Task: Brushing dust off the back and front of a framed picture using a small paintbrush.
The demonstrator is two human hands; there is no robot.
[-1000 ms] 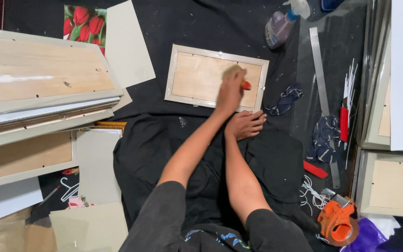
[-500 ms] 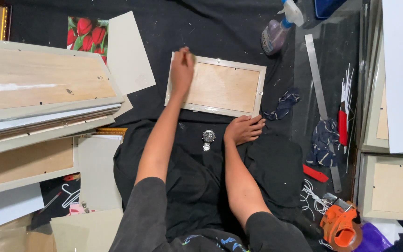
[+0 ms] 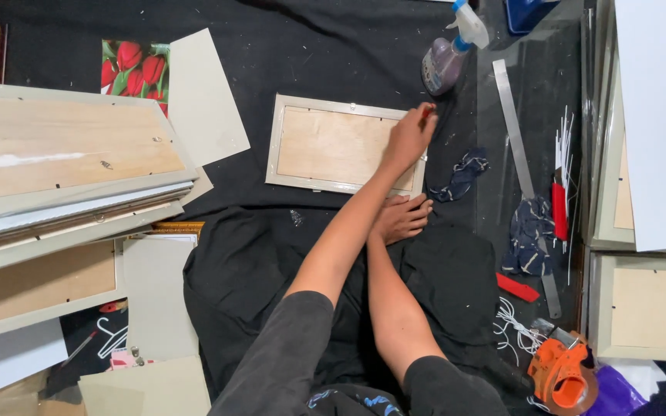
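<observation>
The left arm stretches forward and to the right, crossing over the right forearm, elbow nearly straight. The left hand (image 3: 408, 139) lies palm down at the end of that reach, its fingers (image 3: 426, 115) pinched together at the tips. The right arm is bent inward, and the right hand (image 3: 402, 217) rests flat, fingers spread, close below the left wrist.

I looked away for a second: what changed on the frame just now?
The left hand swept from the frame's right edge to its upper left corner, then back to the upper right corner. The right hand stayed pressed at the lower right edge; the frame did not move.
</observation>
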